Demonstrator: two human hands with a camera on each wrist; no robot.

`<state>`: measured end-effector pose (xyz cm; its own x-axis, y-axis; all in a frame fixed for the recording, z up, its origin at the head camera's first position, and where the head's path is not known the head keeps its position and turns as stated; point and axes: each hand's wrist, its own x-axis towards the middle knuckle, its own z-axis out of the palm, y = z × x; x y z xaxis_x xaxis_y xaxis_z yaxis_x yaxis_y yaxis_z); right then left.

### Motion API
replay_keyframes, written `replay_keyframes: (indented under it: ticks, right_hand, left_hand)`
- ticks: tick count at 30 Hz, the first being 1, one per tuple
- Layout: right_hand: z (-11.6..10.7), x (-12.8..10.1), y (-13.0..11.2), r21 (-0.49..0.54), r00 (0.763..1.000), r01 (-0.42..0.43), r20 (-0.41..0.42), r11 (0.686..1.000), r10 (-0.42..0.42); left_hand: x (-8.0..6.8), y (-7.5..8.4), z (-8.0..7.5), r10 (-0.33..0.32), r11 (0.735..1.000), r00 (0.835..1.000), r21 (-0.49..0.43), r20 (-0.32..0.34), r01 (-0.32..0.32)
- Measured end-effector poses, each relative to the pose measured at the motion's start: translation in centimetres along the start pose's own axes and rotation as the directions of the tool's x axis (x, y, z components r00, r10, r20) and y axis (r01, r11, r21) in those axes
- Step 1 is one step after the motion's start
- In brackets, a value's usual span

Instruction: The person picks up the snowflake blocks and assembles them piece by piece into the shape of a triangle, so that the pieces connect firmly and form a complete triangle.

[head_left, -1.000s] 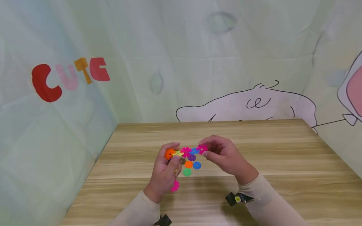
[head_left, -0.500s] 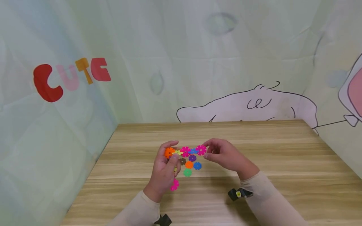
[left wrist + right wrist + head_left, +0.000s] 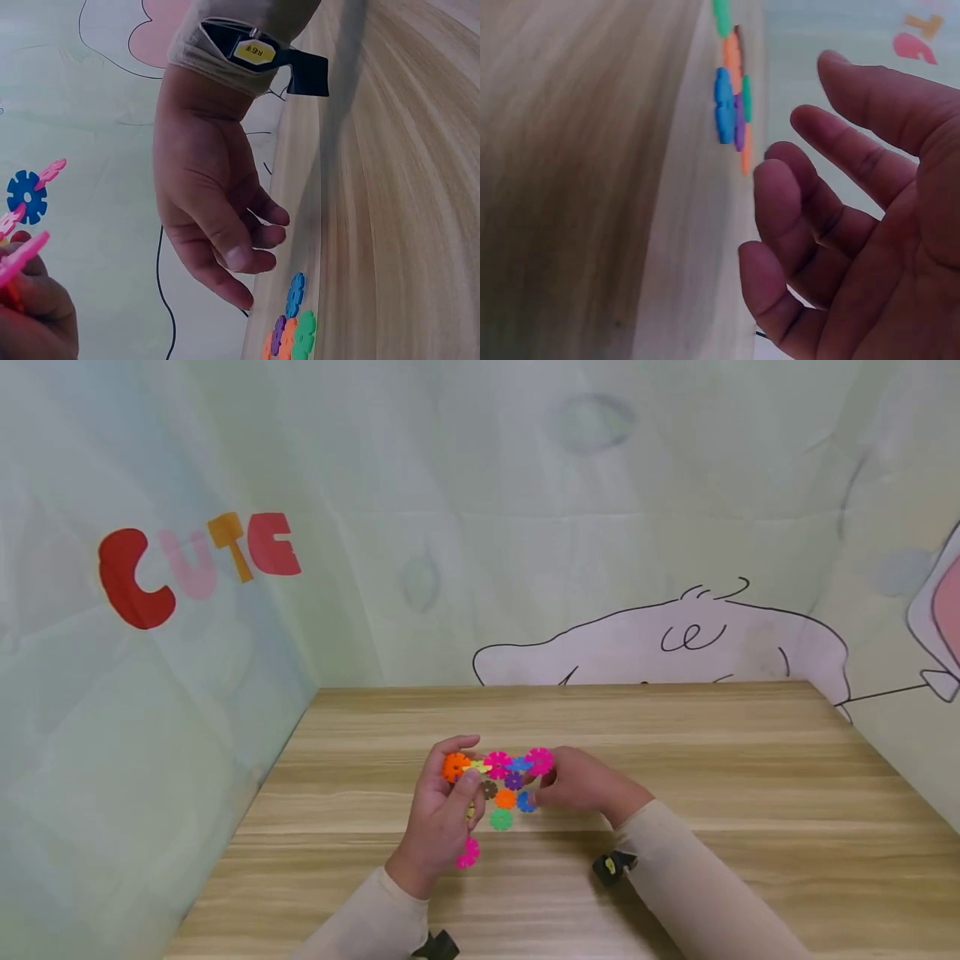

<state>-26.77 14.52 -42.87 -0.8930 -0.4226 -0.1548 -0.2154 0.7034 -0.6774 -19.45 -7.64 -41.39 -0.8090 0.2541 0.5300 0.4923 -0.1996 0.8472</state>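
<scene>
Glossy plastic discs [image 3: 506, 780]; matt wood-grain table [image 3: 750, 793].

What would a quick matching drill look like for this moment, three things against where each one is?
Things:
1. left hand
2. right hand
3. green disc

Places:
A. lying flat on the table
B. open, fingers reaching down beside the loose discs
C. gripping the joined chain of discs at its orange end

Pairs: 1-C, 2-B, 3-A
</scene>
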Motion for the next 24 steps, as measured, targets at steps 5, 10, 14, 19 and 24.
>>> replay_keyframes:
  ticks: [5,10,14,19,24]
  right_hand:
    - [0.5,0.7,0.0,-0.067,0.998,-0.011,0.066,0.998,0.016]
    - [0.9,1.0,-0.4,-0.151,0.996,-0.028,0.081,0.988,0.041]
    - [1.0,0.8,-1.1,-0.186,0.997,-0.019,0.071,0.982,0.033]
    - [1.1,0.5,-1.7,-0.225,0.997,0.041,0.074,0.974,-0.025]
    - [1.1,0.4,-1.9,-0.257,0.998,0.001,0.064,0.966,0.016]
  left_hand:
    - [0.0,0.1,0.1,-0.014,1.000,1.000,-0.010,-0.005,0.014]
    - [0.0,0.1,0.1,-0.007,1.000,1.000,-0.010,-0.005,0.007]
    - [0.0,0.1,0.1,-0.004,1.000,1.000,-0.018,-0.003,0.004]
    - [0.0,0.1,0.1,-0.007,1.000,1.000,-0.016,-0.001,0.007]
    - [0.0,0.3,0.1,-0.010,1.000,1.000,0.005,-0.003,0.010]
